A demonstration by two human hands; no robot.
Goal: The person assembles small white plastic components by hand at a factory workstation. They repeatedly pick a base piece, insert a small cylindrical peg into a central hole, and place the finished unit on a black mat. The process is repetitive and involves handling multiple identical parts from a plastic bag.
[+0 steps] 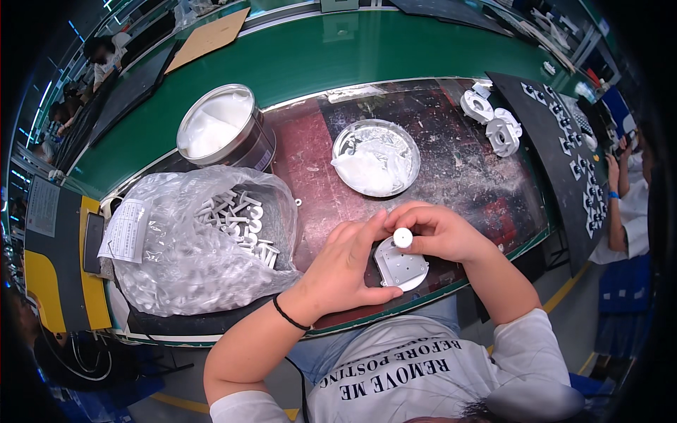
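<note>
Near the table's front edge, my left hand [345, 264] curls round the side of a small grey-and-white housing [405, 268] with a rounded outline and several small holes in its face. The thumb presses along its lower edge. My right hand [438, 231] pinches a white round-headed plastic part [403, 237] at the housing's upper edge; the head faces up, and whatever lies under it is hidden. To the left, a clear plastic bag [176, 261] lies open with many white stemmed plastic parts [236, 215] showing.
Beyond my hands sits a round metal dish [411, 180] holding a white paste-like substance [374, 168]. A large tin [243, 151] with white contents stands at the back left. White moulded parts [502, 132] lie at the right, beside a black board [564, 158] bearing small assemblies. A co-worker's arm [615, 211] is beyond.
</note>
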